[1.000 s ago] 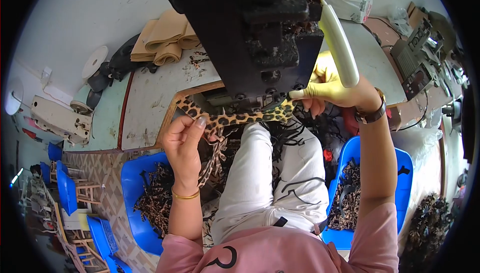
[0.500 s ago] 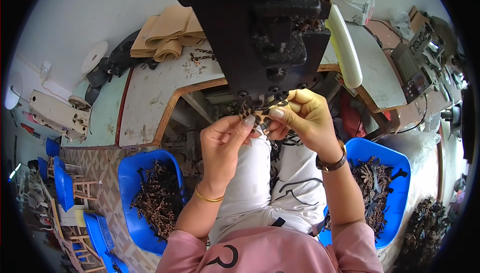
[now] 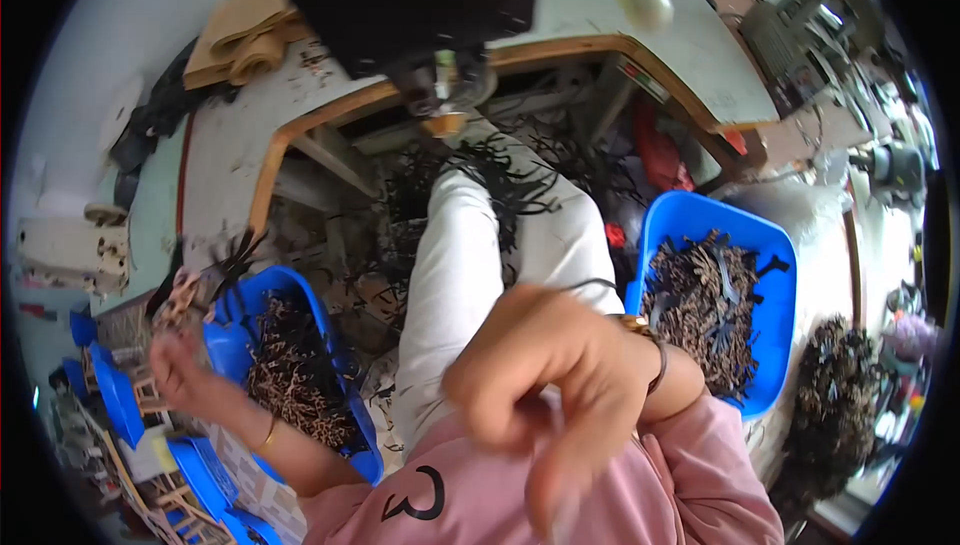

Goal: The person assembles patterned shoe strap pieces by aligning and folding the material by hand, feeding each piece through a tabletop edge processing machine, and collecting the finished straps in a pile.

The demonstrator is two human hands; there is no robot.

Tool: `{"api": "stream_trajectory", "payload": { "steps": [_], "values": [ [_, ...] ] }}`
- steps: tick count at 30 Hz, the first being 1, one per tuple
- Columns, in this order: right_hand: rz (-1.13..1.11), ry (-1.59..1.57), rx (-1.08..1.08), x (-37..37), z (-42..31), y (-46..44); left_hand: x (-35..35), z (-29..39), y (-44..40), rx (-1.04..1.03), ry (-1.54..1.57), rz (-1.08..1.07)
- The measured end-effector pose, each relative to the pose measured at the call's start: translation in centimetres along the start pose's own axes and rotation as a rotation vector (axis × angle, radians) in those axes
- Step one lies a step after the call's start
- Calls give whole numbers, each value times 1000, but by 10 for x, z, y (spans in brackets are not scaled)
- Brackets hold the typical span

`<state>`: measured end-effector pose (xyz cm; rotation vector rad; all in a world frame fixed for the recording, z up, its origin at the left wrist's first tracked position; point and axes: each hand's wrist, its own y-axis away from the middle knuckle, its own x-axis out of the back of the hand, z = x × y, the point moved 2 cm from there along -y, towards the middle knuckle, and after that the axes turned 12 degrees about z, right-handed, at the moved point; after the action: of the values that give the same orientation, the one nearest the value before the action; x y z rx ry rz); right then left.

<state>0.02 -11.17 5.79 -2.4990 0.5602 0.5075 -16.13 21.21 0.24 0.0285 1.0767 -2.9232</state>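
Note:
Out at the left, my left hand [image 3: 188, 373] is closed on a leopard-print fabric piece with black straps [image 3: 180, 295]. Motion blurs both, and they are beside the left rim of a blue tub [image 3: 305, 290] filled with similar leopard-print and black pieces [image 3: 300, 385]. My right hand [image 3: 560, 375] is raised close to the camera, above my lap. It is smeared, but its thumb hangs apart from the bent fingers and nothing shows between them. Ahead of my knees is the dark machine head [image 3: 410, 5], with its lower working end [image 3: 443, 120] away from both hands.
To my right is another blue tub [image 3: 780, 335] with leopard-print and grey pieces. Black straps [image 3: 505, 175] lie over my knees. The worktable edge [image 3: 350, 110] curves around the machine, with brown paper rolls [image 3: 250, 35] on its left. A dark pile [image 3: 835, 395] stands far right.
My hands have parted from beneath the machine. The left has swung far left with the leopard-print piece; the right has come back toward my chest. The view has shifted too.

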Motion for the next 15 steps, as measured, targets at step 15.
{"api": "stream_trajectory", "payload": {
  "steps": [15],
  "values": [
    [-235, -383, 99, -53, 27, 81, -46, 222, 258, -69, 2318, -297]
  ]
}}
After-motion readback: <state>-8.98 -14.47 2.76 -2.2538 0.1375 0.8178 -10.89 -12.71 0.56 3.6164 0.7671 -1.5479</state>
